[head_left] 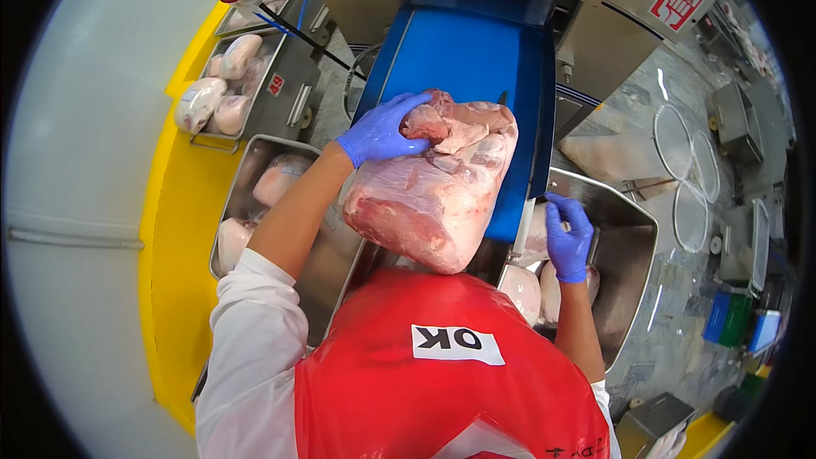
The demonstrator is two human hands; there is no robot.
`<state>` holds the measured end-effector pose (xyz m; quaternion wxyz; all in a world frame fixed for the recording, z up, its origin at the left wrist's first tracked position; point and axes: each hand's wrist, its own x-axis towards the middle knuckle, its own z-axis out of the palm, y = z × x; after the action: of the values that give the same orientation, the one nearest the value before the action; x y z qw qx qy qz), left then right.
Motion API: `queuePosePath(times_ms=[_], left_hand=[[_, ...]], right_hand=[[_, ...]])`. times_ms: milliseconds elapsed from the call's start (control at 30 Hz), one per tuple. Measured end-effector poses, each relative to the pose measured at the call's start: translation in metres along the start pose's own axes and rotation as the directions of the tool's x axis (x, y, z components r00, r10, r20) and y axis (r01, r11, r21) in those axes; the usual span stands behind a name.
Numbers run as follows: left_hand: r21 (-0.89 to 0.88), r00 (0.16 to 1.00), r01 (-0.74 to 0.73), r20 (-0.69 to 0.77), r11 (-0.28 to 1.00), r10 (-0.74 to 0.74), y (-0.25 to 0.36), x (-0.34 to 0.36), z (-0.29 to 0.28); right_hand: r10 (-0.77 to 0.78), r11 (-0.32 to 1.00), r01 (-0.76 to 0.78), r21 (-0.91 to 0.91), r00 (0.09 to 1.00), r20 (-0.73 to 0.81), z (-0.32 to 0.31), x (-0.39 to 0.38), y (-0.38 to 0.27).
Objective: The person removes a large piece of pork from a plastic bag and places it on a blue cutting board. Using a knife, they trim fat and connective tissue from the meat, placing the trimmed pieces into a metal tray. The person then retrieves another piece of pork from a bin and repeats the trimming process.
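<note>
- Wears a red apron [408,302] with a white label, nearest of all, on the body side of both hands
- Has a large raw cut of meat [442,178] between the hands, below and right of the left one, lying on a blue belt [459,47] with its near end reaching close to the apron
- Could tip or slide toward the body, judging by that near end, the likely heavy bulk and the slick-looking surface
- Could also twist under a one-sided hold, or tear at the loose flap beside the left fingers if pulled there
- Grips the cut's far-left end with the blue-gloved left hand [387,129], thumb and fingers closed round ragged red meat, forearm slanting up from the lower left
- Holds the blue-gloved right hand [569,234] apart from the cut, raised, fingers half-curled and loosely open, with nothing visible in the grasp; cannot tell whether touching the belt's side edge
- Has a right-hand steel tub [625,246] beneath the right hand, with pale pieces [520,291] inside
- Has a left-hand steel tub [327,276] beneath the left forearm, also bearing meat pieces [280,177]
- Shows another tub [297,76] beyond the left hand, near a yellow ledge [174,289]
- Faces a steel machine housing [612,47] beyond both hands
</note>
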<state>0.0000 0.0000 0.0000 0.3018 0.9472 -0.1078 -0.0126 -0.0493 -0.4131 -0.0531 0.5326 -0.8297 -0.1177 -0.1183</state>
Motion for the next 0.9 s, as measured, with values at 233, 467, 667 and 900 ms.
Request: queuePosePath(times_ms=[233, 467, 667, 900], left_hand=[[-0.029, 0.988, -0.096, -0.128, 0.995, 0.092, -0.021, 0.009, 0.009], [0.060, 0.982, -0.027, -0.187, 0.998, 0.037, -0.025, 0.000, 0.005], [0.034, 0.975, 0.104, -0.200, 0.994, -0.095, -0.022, -0.019, -0.004], [-0.048, 0.937, 0.022, -0.346, 0.999, -0.037, -0.044, -0.028, 0.008]], right_hand=[[-0.054, 0.972, 0.106, -0.212, 0.969, 0.241, 0.072, -0.005, 0.003], [-0.146, 0.894, 0.259, -0.367, 0.940, 0.308, 0.116, 0.005, 0.059], [0.065, 0.813, 0.120, -0.570, 0.954, 0.294, 0.106, 0.014, 0.071], [0.230, 0.892, -0.140, -0.431, 0.959, 0.164, 0.094, -0.005, 0.106]])
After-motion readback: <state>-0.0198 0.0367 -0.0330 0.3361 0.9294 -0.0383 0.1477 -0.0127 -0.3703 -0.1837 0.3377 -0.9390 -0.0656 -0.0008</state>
